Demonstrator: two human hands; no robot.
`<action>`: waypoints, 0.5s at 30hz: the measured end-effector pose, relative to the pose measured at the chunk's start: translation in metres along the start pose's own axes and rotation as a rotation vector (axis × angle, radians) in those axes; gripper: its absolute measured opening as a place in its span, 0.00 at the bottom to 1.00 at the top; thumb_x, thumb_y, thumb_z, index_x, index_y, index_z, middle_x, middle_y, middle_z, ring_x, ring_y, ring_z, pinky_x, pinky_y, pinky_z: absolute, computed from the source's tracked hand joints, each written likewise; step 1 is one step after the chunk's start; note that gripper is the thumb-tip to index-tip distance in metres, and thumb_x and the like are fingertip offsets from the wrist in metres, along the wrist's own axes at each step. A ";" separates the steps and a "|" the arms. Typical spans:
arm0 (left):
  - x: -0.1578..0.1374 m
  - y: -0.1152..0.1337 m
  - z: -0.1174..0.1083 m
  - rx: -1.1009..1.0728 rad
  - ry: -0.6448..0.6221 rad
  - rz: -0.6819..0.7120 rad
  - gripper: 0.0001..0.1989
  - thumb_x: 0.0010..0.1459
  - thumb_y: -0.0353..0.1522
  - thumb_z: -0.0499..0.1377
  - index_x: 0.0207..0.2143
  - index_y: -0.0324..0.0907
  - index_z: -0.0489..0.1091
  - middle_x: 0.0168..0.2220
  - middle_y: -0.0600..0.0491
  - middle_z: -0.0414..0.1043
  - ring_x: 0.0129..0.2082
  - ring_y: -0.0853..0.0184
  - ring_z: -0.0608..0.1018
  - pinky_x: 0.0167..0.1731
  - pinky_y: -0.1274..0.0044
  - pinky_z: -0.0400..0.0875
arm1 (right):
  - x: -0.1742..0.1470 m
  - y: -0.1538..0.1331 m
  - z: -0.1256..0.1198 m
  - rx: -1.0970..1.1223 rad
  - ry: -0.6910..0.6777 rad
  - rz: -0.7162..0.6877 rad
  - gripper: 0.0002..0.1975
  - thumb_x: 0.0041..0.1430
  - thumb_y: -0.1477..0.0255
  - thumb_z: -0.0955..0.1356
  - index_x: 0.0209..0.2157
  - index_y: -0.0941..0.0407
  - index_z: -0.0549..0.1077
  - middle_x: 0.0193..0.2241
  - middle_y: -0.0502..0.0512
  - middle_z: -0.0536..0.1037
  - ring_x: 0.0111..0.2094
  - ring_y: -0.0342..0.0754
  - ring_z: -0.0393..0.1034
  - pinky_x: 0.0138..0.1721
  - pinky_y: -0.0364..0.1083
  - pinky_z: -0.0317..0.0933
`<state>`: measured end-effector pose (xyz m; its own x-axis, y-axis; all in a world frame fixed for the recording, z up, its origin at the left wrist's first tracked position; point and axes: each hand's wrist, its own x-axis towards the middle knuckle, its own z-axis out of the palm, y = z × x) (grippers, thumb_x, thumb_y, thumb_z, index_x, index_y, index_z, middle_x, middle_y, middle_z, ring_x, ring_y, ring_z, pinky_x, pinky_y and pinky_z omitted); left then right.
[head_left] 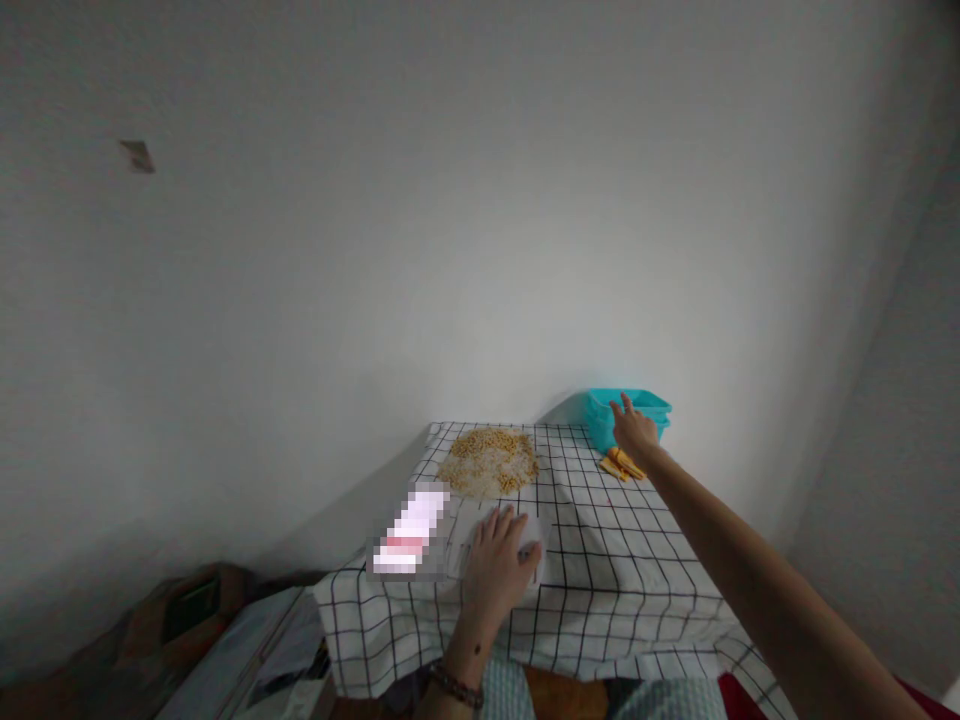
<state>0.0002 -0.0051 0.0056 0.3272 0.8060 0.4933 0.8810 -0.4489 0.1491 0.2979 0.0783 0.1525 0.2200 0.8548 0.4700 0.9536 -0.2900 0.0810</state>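
Observation:
My left hand (499,565) lies flat, fingers spread, on a clear plastic container (536,545) near the front of a small table under a white black-grid cloth (622,560). My right hand (636,432) is stretched far out, fingers apart, touching the near side of stacked teal plastic boxes (637,405) at the back right by the wall. A few yellow-orange pieces (621,465) lie on the cloth just below that hand. A mound of tan grains mixed with white ones (491,462) sits at the back middle.
A blurred white and pink flat item (409,530) lies left of my left hand. A white wall runs close behind the table. Cluttered bags and papers (247,640) sit low at the left of the table.

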 end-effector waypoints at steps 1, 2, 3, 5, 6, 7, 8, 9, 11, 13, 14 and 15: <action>0.000 0.001 -0.001 -0.005 -0.018 -0.005 0.24 0.60 0.46 0.47 0.56 0.51 0.61 0.60 0.62 0.49 0.61 0.64 0.51 0.58 0.66 0.45 | 0.008 0.005 0.002 -0.022 -0.016 0.037 0.28 0.60 0.79 0.54 0.62 0.53 0.52 0.65 0.63 0.44 0.47 0.57 0.67 0.37 0.51 0.65; 0.000 0.001 -0.002 -0.015 0.009 -0.007 0.24 0.60 0.47 0.47 0.55 0.51 0.62 0.60 0.61 0.49 0.61 0.64 0.51 0.58 0.66 0.45 | 0.014 0.008 0.006 -0.026 -0.018 0.058 0.29 0.60 0.79 0.54 0.62 0.54 0.50 0.65 0.64 0.43 0.47 0.57 0.68 0.37 0.51 0.65; -0.001 0.002 -0.003 -0.019 -0.002 -0.017 0.23 0.60 0.46 0.47 0.55 0.53 0.61 0.60 0.62 0.48 0.61 0.66 0.50 0.59 0.67 0.43 | 0.018 0.011 0.010 -0.025 -0.030 0.082 0.29 0.59 0.80 0.54 0.63 0.55 0.49 0.65 0.66 0.43 0.46 0.58 0.69 0.36 0.52 0.66; -0.002 0.005 -0.006 -0.026 -0.018 -0.030 0.23 0.59 0.46 0.48 0.55 0.52 0.62 0.61 0.61 0.48 0.61 0.65 0.49 0.60 0.66 0.42 | 0.026 0.013 0.018 -0.011 -0.054 0.114 0.30 0.59 0.79 0.54 0.63 0.56 0.47 0.64 0.70 0.43 0.43 0.59 0.71 0.34 0.52 0.66; -0.003 0.006 -0.006 -0.045 -0.006 -0.031 0.22 0.58 0.44 0.49 0.55 0.53 0.62 0.60 0.63 0.50 0.61 0.66 0.49 0.60 0.67 0.41 | 0.029 0.014 0.023 -0.002 -0.063 0.117 0.30 0.59 0.79 0.55 0.63 0.56 0.47 0.64 0.72 0.43 0.43 0.59 0.71 0.33 0.52 0.66; -0.004 0.007 -0.007 -0.061 -0.002 -0.042 0.23 0.58 0.45 0.49 0.55 0.54 0.61 0.60 0.64 0.49 0.61 0.66 0.49 0.60 0.67 0.41 | 0.032 0.014 0.028 0.006 -0.069 0.110 0.30 0.59 0.79 0.55 0.63 0.56 0.47 0.64 0.72 0.44 0.43 0.59 0.72 0.33 0.52 0.66; -0.004 0.008 -0.007 -0.069 -0.003 -0.048 0.23 0.59 0.46 0.49 0.56 0.54 0.60 0.60 0.63 0.48 0.61 0.65 0.49 0.60 0.66 0.41 | 0.035 0.014 0.033 0.012 -0.071 0.092 0.30 0.59 0.79 0.55 0.63 0.55 0.46 0.63 0.72 0.46 0.43 0.59 0.72 0.34 0.52 0.66; -0.005 0.008 -0.007 -0.071 -0.005 -0.049 0.23 0.59 0.46 0.49 0.55 0.54 0.61 0.60 0.64 0.48 0.61 0.65 0.49 0.60 0.66 0.41 | 0.039 0.015 0.038 0.005 -0.075 0.064 0.30 0.59 0.80 0.55 0.63 0.54 0.48 0.62 0.73 0.51 0.43 0.59 0.72 0.34 0.52 0.66; -0.005 0.008 -0.007 -0.068 -0.040 -0.070 0.24 0.59 0.48 0.47 0.57 0.55 0.60 0.61 0.65 0.44 0.62 0.66 0.47 0.61 0.67 0.40 | 0.047 0.016 0.047 0.012 -0.087 0.016 0.27 0.59 0.81 0.55 0.60 0.54 0.56 0.57 0.71 0.62 0.41 0.58 0.73 0.34 0.52 0.65; -0.006 0.007 -0.007 -0.072 -0.082 -0.085 0.25 0.60 0.51 0.44 0.58 0.58 0.57 0.62 0.68 0.41 0.63 0.69 0.44 0.61 0.68 0.37 | 0.055 0.019 0.052 0.023 -0.093 -0.017 0.23 0.60 0.81 0.55 0.55 0.56 0.63 0.51 0.70 0.68 0.40 0.56 0.73 0.35 0.51 0.65; -0.006 0.006 -0.007 -0.071 -0.068 -0.076 0.25 0.60 0.51 0.43 0.58 0.58 0.56 0.62 0.69 0.40 0.63 0.69 0.44 0.61 0.68 0.37 | 0.059 0.021 0.053 0.030 -0.093 -0.034 0.21 0.61 0.80 0.55 0.53 0.57 0.65 0.48 0.69 0.70 0.40 0.56 0.72 0.35 0.50 0.64; -0.007 0.005 -0.007 -0.060 -0.092 -0.088 0.25 0.61 0.51 0.42 0.58 0.59 0.56 0.62 0.69 0.37 0.63 0.69 0.43 0.61 0.67 0.37 | 0.062 0.023 0.053 0.037 -0.091 -0.053 0.19 0.61 0.79 0.56 0.51 0.58 0.66 0.47 0.68 0.71 0.41 0.55 0.72 0.36 0.49 0.64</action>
<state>0.0002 -0.0153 0.0091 0.2820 0.8738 0.3961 0.8867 -0.3951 0.2402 0.3444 0.1476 0.1368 0.1854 0.9045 0.3842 0.9710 -0.2287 0.0699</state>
